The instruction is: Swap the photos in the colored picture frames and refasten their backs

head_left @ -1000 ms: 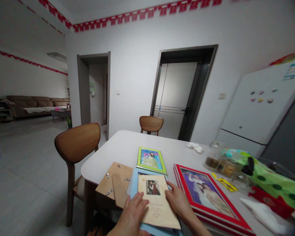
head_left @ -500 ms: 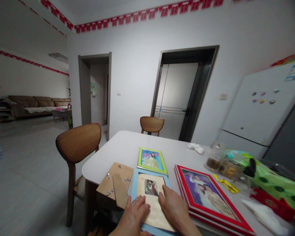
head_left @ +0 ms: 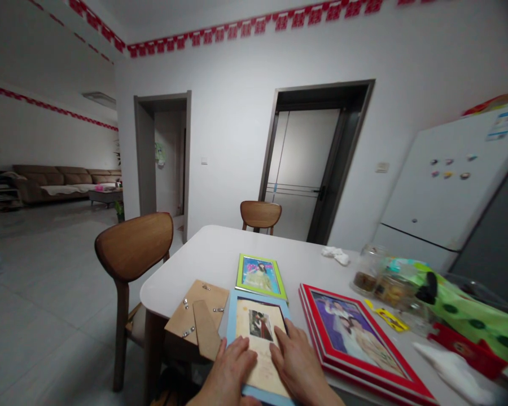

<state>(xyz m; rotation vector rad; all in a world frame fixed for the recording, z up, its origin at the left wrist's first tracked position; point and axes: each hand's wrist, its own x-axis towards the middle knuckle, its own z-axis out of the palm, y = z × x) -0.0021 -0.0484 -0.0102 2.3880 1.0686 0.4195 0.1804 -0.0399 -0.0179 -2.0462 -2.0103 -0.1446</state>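
A light blue photo frame (head_left: 232, 332) lies face up on the white table (head_left: 203, 254), holding a cream printed card (head_left: 262, 361) with a small photo on it. My left hand (head_left: 231, 372) rests flat on the card's lower left, and my right hand (head_left: 295, 361) presses its right side, fingers spread over the edge. Just left of my left hand lies a cardboard frame back (head_left: 182, 316) with metal clips and a hinged strut. A green-framed picture (head_left: 261, 276) sits above the blue frame. To my right is a stack of red photo frames (head_left: 355, 338).
Glass jars (head_left: 366, 270) and a green dotted bag (head_left: 469, 310) crowd the table's right side, with a white cloth (head_left: 336, 255) behind. A wooden chair (head_left: 131, 248) stands at the left table edge, and a white refrigerator (head_left: 440, 180) stands at the right.
The cream card has slid up and straightened, and now sits squarely within the blue frame. Both hands have moved up with it and closer together.
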